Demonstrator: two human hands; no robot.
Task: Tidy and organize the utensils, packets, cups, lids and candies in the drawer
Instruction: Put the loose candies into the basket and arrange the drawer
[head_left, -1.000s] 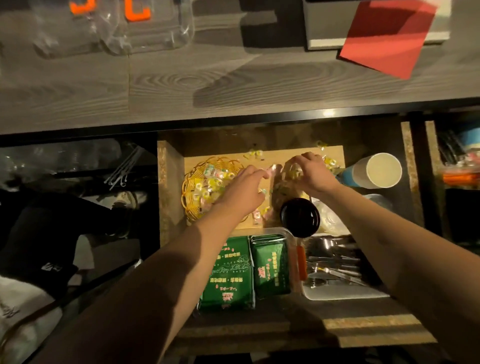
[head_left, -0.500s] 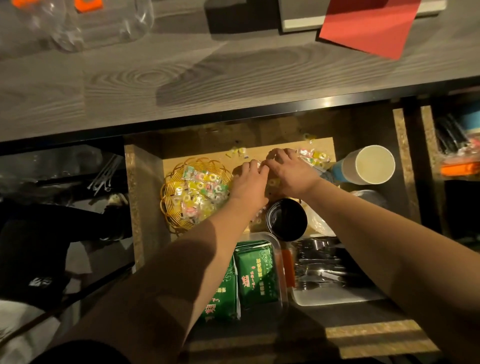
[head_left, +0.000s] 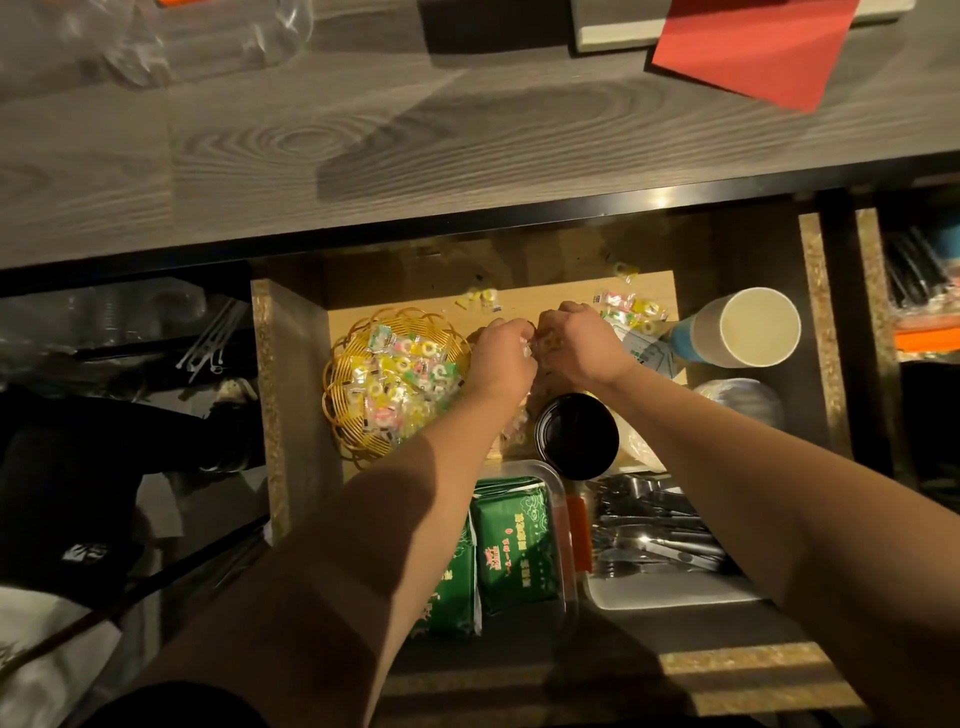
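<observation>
Fingers (head_left: 511, 332) of both hands curled over loose candies on the drawer floor, the left hand (head_left: 501, 358) and right hand (head_left: 576, 348) touching as they pinched up a small cluster just right of the wicker basket (head_left: 343, 415). Gathering sweets looked like the step in hand; next they likely needed carrying left into the basket, already heaped with bright wrapped rings. More candies (head_left: 623, 306) lay scattered behind. Nearby sat a paper cup (head_left: 748, 327), green packets (head_left: 514, 540) and cutlery (head_left: 654, 535).
</observation>
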